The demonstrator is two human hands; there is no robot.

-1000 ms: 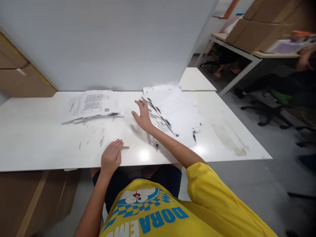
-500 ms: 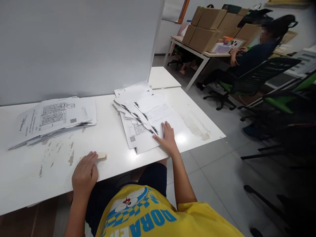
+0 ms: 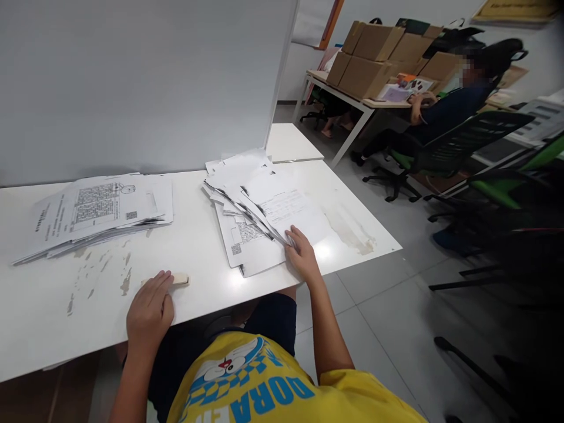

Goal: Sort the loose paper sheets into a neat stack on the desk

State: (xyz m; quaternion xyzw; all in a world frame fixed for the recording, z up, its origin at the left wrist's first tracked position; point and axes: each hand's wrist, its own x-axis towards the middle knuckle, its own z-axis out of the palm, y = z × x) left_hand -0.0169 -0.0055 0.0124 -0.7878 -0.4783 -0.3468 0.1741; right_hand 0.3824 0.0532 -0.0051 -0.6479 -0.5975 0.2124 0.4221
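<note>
My right hand (image 3: 302,257) rests on the near corner of a loose, fanned pile of printed sheets (image 3: 259,205) on the right part of the white table (image 3: 198,282); its fingers curl onto the top sheet's edge. My left hand (image 3: 150,311) lies palm down at the table's front edge, its fingers covering a small beige eraser-like block (image 3: 180,279). A second, tidier stack of printed sheets (image 3: 97,211) lies at the left back of the table.
A white partition (image 3: 141,82) closes the back of the table. The tabletop has scuffed patches (image 3: 101,273). To the right another person (image 3: 445,106) sits at a desk with cardboard boxes (image 3: 374,56). Green and black office chairs (image 3: 484,153) stand on the grey floor.
My right hand came back from the pile's far left edge to its near corner and has curled onto the top sheet. The view turned right. My left hand stayed on the block.
</note>
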